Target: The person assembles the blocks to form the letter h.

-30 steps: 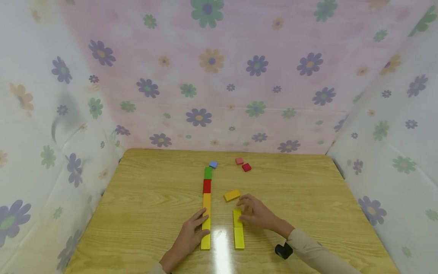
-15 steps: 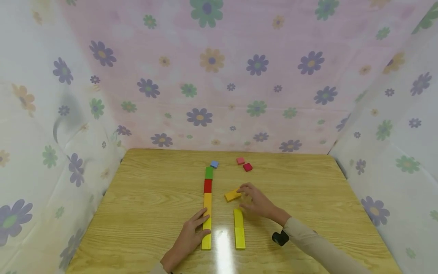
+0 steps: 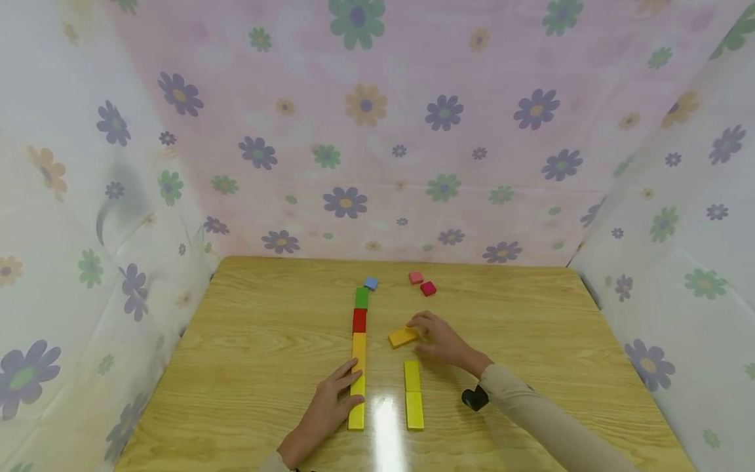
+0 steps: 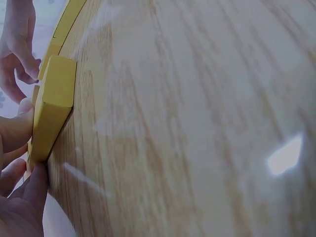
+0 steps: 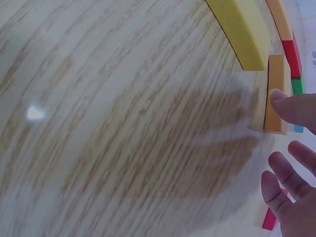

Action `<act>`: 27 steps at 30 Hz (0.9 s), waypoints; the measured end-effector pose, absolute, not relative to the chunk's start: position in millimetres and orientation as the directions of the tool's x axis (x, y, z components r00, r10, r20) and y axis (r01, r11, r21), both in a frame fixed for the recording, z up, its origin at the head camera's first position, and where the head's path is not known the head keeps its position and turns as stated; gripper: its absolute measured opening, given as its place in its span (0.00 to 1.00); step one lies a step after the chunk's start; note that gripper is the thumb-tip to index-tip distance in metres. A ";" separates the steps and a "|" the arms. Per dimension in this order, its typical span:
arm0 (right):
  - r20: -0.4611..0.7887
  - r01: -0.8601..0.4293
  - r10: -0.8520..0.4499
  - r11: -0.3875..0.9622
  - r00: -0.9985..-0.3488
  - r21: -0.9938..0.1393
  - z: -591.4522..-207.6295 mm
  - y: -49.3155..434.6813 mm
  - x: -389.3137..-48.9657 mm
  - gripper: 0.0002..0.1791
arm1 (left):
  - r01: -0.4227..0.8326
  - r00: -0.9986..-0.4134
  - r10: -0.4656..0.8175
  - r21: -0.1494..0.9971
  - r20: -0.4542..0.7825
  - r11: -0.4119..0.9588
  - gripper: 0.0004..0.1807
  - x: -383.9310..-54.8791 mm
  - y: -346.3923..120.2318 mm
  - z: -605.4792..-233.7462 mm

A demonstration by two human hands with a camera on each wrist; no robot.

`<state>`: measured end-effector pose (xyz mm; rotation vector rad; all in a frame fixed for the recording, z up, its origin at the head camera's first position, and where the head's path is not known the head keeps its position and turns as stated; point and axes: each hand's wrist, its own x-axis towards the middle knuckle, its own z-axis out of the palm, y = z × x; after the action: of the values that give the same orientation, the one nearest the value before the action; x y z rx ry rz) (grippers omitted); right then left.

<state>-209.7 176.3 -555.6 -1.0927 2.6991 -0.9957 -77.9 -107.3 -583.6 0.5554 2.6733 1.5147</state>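
Observation:
A straight row of wooden blocks runs away from me: yellow blocks [image 3: 356,418] nearest, then orange [image 3: 359,344], red [image 3: 359,320] and green [image 3: 362,298]. My left hand [image 3: 324,403] rests along the left side of this row, its fingertips and thumb touching the yellow and orange part. To the right lies a loose orange block [image 3: 402,337], set at a slant. My right hand [image 3: 444,341] is at its right end, fingertips over the far edge and thumb near the close side. In the right wrist view the thumb [image 5: 296,108] overlaps that orange block and the other fingers are spread apart.
Two yellow blocks [image 3: 414,394] lie end to end, parallel to the row. Beyond the green block sits a small blue block [image 3: 371,283]. A pink block [image 3: 415,277] and a dark red one [image 3: 428,288] are near the table's far edge. Flowered cloth [image 3: 366,164] surrounds the wooden table.
My right hand has moved away from the far yellow block, forward to the loose orange block. The left hand and the blocks have kept their places.

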 end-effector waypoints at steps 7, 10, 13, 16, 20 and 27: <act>0.176 -0.595 -0.658 0.492 -0.732 -0.635 -564.4 172.2 -213.1 0.17 | 0.293 -0.936 0.317 0.835 0.152 0.466 0.28 -78.9 -107.1 -581.8; 0.172 -0.580 -0.644 0.500 -0.745 -0.643 -566.1 169.7 -211.9 0.14 | 0.295 -0.935 0.319 0.834 0.153 0.466 0.28 -79.0 -107.5 -582.6; 0.183 -0.573 -0.626 0.505 -0.758 -0.646 -566.1 167.5 -211.1 0.13 | 0.298 -0.935 0.319 0.838 0.158 0.457 0.28 -79.2 -107.8 -583.0; 0.194 -0.571 -0.621 0.494 -0.760 -0.655 -565.3 166.2 -211.1 0.12 | 0.300 -0.935 0.317 0.837 0.162 0.457 0.28 -79.2 -107.9 -583.1; 0.198 -0.572 -0.623 0.485 -0.757 -0.662 -564.1 163.9 -210.0 0.12 | 0.303 -0.934 0.317 0.834 0.164 0.461 0.28 -79.0 -107.9 -582.8; 0.199 -0.563 -0.616 0.478 -0.762 -0.674 -557.9 154.3 -207.4 0.12 | 0.299 -0.934 0.320 0.830 0.155 0.470 0.28 -79.0 -108.4 -581.2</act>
<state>-207.4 154.3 -557.9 -1.0546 2.6399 -1.1626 -79.0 -108.4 -581.2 0.5635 2.6742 1.5037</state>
